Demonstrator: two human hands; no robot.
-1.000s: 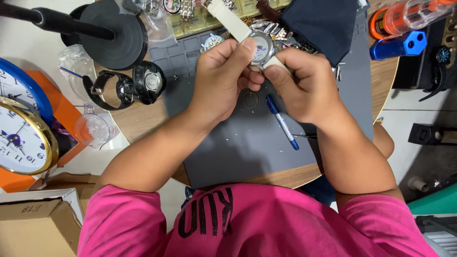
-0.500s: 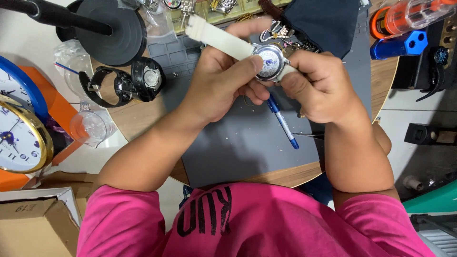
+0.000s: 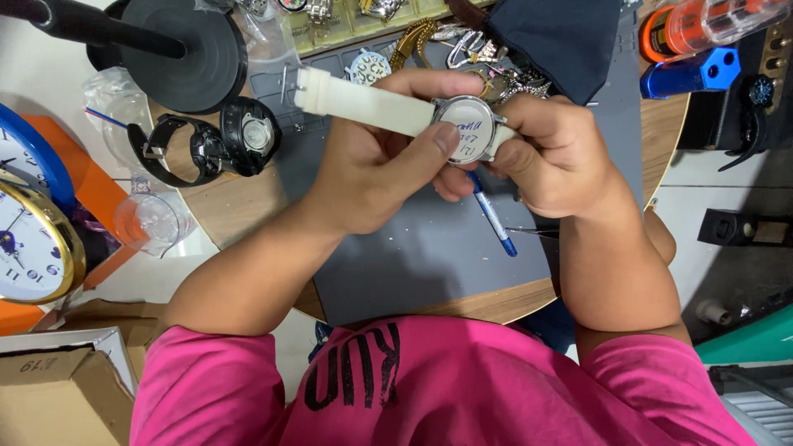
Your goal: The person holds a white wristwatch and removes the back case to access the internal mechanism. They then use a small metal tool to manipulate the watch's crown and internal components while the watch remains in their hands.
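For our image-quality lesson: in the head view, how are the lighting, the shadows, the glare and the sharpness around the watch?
Head view: light is even and soft, and shadows under the hands are faint; the watch back is sharp, with handwriting visible and no strong glare; left hand and right hand are crisp, not blurred; the clock at the frame edge looks slightly stretched.

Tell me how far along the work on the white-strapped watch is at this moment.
Done, by the look of it: blue handwriting already marks the case back of the watch. In hand: left hand and right hand hold it above the grey mat, back facing up. Left: the blue pen lies on the mat; whether the back gets opened cannot be told.
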